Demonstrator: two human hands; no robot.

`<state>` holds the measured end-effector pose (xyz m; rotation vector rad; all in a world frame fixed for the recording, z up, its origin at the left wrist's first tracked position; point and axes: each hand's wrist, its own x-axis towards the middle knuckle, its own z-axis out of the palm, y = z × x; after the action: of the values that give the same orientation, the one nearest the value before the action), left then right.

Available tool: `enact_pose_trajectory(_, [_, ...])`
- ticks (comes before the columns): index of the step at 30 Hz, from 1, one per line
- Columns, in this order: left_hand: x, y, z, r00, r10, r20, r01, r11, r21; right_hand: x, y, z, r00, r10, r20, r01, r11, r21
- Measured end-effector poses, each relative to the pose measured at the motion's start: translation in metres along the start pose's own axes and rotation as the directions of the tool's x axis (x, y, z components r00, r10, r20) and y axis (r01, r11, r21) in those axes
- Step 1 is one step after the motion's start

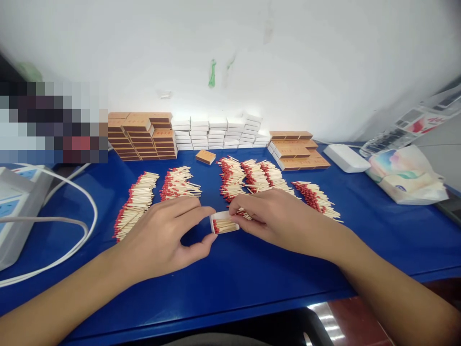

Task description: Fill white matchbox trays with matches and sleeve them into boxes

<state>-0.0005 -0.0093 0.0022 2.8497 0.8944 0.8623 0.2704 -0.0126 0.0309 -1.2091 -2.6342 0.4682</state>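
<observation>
A small white matchbox tray (224, 224) with red-tipped matches in it lies on the blue table (252, 283) between my hands. My left hand (169, 238) pinches the tray's left end between thumb and fingers. My right hand (273, 216) grips its right end, fingers curled over some matches. Rows of loose red-tipped matches (139, 202) lie just beyond my hands, more (252, 175) in the middle and to the right (317, 197).
Stacks of orange matchbox sleeves (142, 137) and white inner trays (216, 132) line the wall, with more orange sleeves (297, 151) at right. One orange box (205, 156) lies alone. A white cable (72, 211) and power strip (18, 206) sit left; tissue pack (406, 178) right.
</observation>
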Motion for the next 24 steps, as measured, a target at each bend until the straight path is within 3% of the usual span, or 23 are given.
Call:
enact_pose_trajectory(6, [0.001,-0.004,-0.001,0.995,-0.09,-0.043,0.092,0.995,0.038,-0.004,0.021,-0.014,0.991,0.084,-0.1,-0.092,0.992,-0.084])
enact_pose_trajectory(10, [0.002,-0.006,-0.001,0.989,-0.123,-0.078,0.128,0.989,0.069,-0.004,0.031,-0.02,0.993,0.106,-0.058,-0.113,0.985,-0.133])
enact_pose_trajectory(16, [0.002,-0.006,-0.001,0.986,-0.131,-0.102,0.142,0.984,0.109,0.0,0.031,-0.015,0.996,0.086,0.012,-0.085,0.994,-0.066])
enact_pose_trajectory(24, [0.002,-0.006,0.0,0.985,-0.133,-0.106,0.144,0.984,0.105,0.0,0.034,-0.014,0.984,0.164,0.065,-0.158,0.983,-0.099])
